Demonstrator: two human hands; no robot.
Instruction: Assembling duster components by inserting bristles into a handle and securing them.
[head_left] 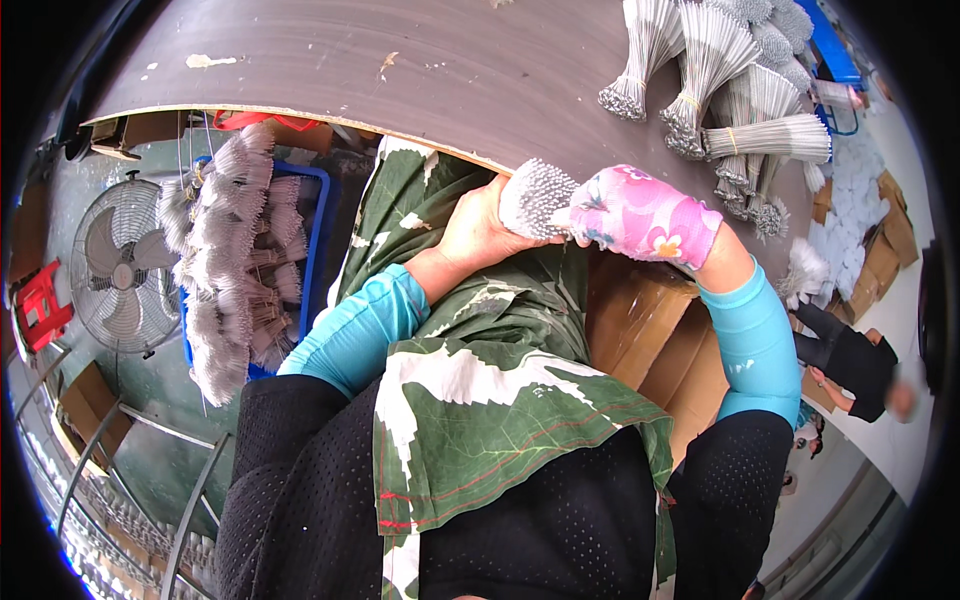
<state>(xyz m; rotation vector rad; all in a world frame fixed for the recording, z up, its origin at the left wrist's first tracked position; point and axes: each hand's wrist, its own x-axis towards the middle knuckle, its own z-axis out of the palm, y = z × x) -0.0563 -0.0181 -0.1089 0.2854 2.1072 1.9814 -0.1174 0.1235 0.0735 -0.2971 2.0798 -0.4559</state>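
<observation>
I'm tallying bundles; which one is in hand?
The bundle between the bare left hand and gloved right hand; neither hand touches the other bundles.

Bundle [538,200]: in the left hand [475,222], at the table's near edge, the right hand's [640,215] fingers [590,212] touching its right side.
Table [300,65]: beyond the fingers, stretching to both sides.
Tabletop bundles [712,75]: beyond and right of the fingers, one laid across others.
Crate [324,195]: left of the fingers, bundles inside.
Fan [124,270]: farther left of the fingers, past the crate.
Carton [640,312]: right of the fingers and nearer the wearer, under the right forearm.
Co-worker [850,365]: well right of the fingers.
Lower-left rack [190,500]: well left of the fingers, apparently before more bundles; the lens rim blurs it.
</observation>
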